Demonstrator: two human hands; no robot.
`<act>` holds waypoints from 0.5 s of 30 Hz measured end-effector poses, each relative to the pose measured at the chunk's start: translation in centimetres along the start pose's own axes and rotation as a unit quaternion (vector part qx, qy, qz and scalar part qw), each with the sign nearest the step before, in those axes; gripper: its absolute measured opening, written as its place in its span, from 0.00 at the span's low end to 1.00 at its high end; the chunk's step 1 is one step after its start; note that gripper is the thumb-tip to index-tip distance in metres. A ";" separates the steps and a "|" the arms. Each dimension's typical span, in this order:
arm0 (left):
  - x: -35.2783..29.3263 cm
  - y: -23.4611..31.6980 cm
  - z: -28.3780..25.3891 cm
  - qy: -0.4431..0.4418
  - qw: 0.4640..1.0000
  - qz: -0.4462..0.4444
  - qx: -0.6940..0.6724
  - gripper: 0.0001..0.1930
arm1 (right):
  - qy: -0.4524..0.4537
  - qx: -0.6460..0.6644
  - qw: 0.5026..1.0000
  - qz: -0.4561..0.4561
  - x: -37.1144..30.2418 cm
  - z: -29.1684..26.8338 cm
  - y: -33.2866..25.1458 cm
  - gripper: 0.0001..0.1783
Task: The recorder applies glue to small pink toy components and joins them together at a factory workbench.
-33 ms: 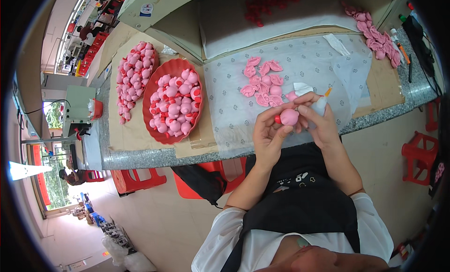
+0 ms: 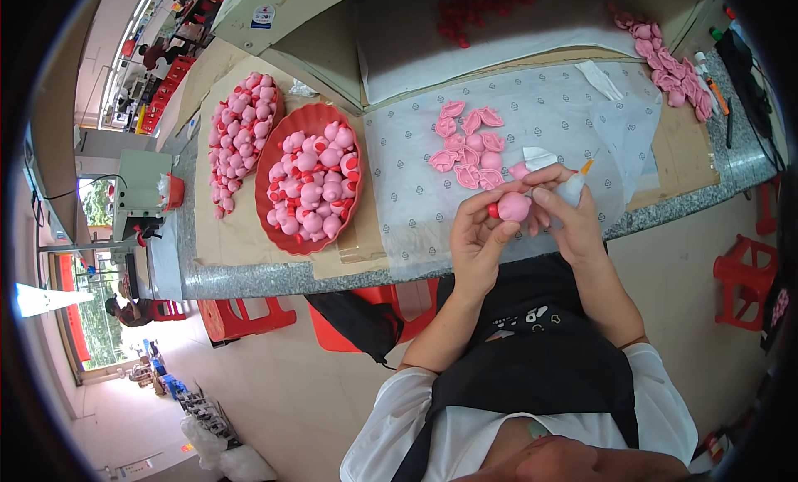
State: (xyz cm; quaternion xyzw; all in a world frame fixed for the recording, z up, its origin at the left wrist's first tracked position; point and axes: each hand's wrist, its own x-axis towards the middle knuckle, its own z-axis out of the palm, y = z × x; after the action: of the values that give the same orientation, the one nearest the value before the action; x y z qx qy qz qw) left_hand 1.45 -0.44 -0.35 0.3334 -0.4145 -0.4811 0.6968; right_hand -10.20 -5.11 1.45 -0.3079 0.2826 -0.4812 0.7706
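Observation:
Between my fingers, over the near edge of the bench, is a small pink round-bodied figure [image 2: 514, 207] with a red part on its left side. My left hand [image 2: 476, 251] is closed around it. My right hand [image 2: 578, 227] is closed on a whitish squeeze bottle [image 2: 570, 190] with an orange nozzle and a thin needle pointing up and away to the right. Its fingertips meet the figure's right side, where the contact is partly hidden. Just beyond my hands, several loose pink pieces [image 2: 468, 176], some round and some with ruffled edges, lie on white printed paper [image 2: 407, 224].
A red scalloped basin [image 2: 268, 201] full of pink-and-red figures stands at left, beside another heaped container [image 2: 243, 120]. More pink pieces [image 2: 677, 76] lie at far right, near pens [image 2: 716, 95]. A metal cabinet [image 2: 307, 58] rises at the back. Red stools [image 2: 245, 322] stand below the bench.

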 end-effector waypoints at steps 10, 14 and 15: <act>0.1 0.1 -0.3 0.014 0.937 -0.181 -0.299 0.15 | -0.038 -0.312 0.911 -0.266 -0.3 0.2 0.6 0.12; -0.1 -0.2 -0.7 -0.007 0.954 -0.151 -0.259 0.18 | -0.024 -0.323 0.899 -0.294 -0.4 0.7 1.2 0.10; -0.1 -0.6 -0.5 0.016 0.954 -0.160 -0.252 0.18 | -0.017 -0.294 0.914 -0.280 -0.5 0.8 1.1 0.08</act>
State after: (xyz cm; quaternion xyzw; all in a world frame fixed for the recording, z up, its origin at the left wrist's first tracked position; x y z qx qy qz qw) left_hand 1.61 -0.47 -1.07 0.2169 -0.2100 -0.6693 0.6789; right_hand -9.21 -4.11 1.20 -0.5948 0.3007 -0.5672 0.4838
